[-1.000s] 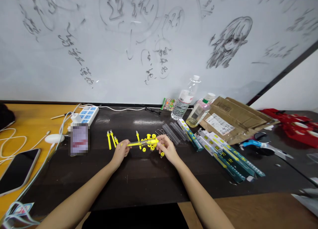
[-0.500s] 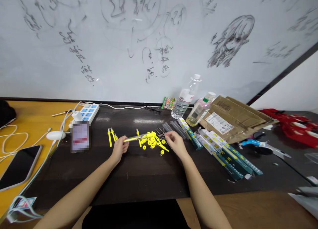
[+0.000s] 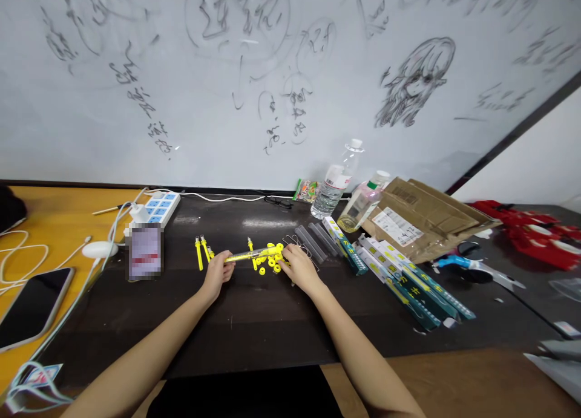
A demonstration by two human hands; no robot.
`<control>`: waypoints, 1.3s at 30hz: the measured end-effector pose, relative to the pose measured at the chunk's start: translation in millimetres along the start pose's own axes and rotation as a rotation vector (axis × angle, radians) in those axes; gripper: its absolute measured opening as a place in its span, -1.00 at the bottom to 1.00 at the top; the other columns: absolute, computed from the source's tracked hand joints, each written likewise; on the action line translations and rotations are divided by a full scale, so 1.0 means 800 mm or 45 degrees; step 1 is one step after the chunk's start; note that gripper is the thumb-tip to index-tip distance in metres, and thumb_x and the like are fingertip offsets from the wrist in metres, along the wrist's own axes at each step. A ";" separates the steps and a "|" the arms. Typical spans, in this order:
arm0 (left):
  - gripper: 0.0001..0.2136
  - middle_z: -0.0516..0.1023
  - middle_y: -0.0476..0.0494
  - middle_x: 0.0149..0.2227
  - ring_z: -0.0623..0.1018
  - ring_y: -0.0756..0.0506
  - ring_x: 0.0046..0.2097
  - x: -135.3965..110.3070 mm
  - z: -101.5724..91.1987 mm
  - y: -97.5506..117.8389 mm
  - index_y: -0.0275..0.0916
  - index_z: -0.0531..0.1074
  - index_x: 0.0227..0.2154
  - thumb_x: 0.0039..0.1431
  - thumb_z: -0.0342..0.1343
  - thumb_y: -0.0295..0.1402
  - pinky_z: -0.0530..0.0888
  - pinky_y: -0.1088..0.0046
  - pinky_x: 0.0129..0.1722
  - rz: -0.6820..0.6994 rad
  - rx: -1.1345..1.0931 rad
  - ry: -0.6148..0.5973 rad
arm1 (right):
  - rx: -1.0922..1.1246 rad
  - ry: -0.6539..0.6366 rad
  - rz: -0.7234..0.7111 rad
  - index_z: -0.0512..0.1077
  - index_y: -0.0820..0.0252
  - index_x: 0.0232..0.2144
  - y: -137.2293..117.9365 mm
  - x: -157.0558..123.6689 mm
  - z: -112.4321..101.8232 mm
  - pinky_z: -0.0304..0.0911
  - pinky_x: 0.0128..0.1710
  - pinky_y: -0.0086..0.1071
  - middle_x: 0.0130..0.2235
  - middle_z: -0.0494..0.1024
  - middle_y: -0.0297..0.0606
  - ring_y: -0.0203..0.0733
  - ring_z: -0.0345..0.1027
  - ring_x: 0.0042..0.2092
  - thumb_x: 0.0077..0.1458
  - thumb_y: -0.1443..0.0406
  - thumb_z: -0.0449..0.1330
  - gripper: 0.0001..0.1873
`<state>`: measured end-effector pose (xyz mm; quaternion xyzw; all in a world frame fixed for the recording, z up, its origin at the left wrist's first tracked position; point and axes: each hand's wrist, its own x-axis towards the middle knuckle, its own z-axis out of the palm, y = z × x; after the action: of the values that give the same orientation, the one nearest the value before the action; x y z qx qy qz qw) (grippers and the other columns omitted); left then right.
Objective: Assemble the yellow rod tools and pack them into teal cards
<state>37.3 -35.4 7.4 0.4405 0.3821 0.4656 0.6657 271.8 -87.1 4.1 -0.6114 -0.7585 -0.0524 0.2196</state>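
My left hand [image 3: 218, 277] is closed round one end of a slim clear tube [image 3: 261, 252] with a yellow rod inside, held level above the dark desk. The tube's far end points at a pile of small yellow ring-shaped parts [image 3: 271, 262]. Over the right side of that pile lies my right hand [image 3: 302, 271], fingers bent together at the parts; what they pinch, if anything, is hidden. Thin metal wire hooks [image 3: 311, 252] show behind the right hand. Several yellow rods with metal clips [image 3: 198, 253] rest left of the tube.
Clear plastic tubes [image 3: 313, 242] lie beside printed narrow boxes [image 3: 402, 279] on the right. Behind stand a water bottle [image 3: 333, 185], a second bottle [image 3: 361, 206] and a cardboard package [image 3: 422, 221]. A power strip [image 3: 164, 209] and a phone [image 3: 34, 309] are at left.
My right hand has moved left from the wire hooks onto the yellow parts, covering some of them. My left hand still holds the tube in nearly the same place.
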 end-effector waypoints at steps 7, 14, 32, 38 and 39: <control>-0.67 -0.07 0.19 -0.74 -0.05 0.17 -0.73 0.000 0.000 0.001 -0.22 0.08 -0.68 -0.02 0.04 -0.16 -0.11 0.65 -0.76 -0.014 0.012 -0.012 | 0.054 0.006 0.007 0.38 0.14 -0.23 0.001 -0.001 0.003 0.23 -0.18 -0.25 -0.21 0.42 -0.14 -0.04 0.28 -0.16 0.14 0.31 0.09 -0.87; -0.66 -0.07 0.20 -0.74 -0.04 0.17 -0.73 0.005 -0.006 -0.003 -0.22 0.11 -0.67 -0.02 0.07 -0.14 -0.10 0.65 -0.76 -0.007 -0.043 0.030 | 0.291 0.106 0.111 0.36 0.09 -0.09 0.018 -0.003 -0.010 0.23 -0.14 -0.30 -0.23 0.41 -0.23 -0.13 0.30 -0.15 0.14 0.32 0.08 -0.74; -0.67 -0.08 0.20 -0.73 -0.06 0.17 -0.73 0.001 -0.002 -0.001 -0.22 0.07 -0.67 0.01 0.03 -0.18 -0.11 0.66 -0.76 0.006 0.008 -0.001 | 0.095 -0.088 0.079 0.44 0.14 -0.35 0.009 -0.005 -0.006 0.20 -0.18 -0.31 -0.28 0.40 -0.23 -0.12 0.28 -0.17 0.05 0.27 0.21 -0.92; -0.68 -0.07 0.20 -0.73 -0.06 0.16 -0.72 0.004 -0.005 -0.003 -0.22 0.10 -0.66 0.01 0.02 -0.16 -0.11 0.65 -0.76 0.008 0.023 0.032 | 0.400 0.054 0.186 0.43 0.16 -0.43 0.019 -0.006 -0.017 0.19 -0.28 -0.33 -0.40 0.41 -0.28 -0.17 0.27 -0.29 0.05 0.26 0.19 -0.91; -0.68 -0.07 0.20 -0.73 -0.06 0.16 -0.72 0.004 -0.005 -0.004 -0.22 0.10 -0.66 0.01 0.02 -0.16 -0.11 0.65 -0.76 0.009 0.027 0.033 | 0.544 0.078 0.242 0.43 0.16 -0.43 0.022 -0.007 -0.019 0.18 -0.33 -0.35 -0.43 0.40 -0.31 -0.20 0.26 -0.34 0.04 0.24 0.19 -0.89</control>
<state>35.2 -32.0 3.0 0.4428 0.3939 0.4696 0.6545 293.5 -93.1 12.4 -0.6176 -0.6844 0.1118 0.3710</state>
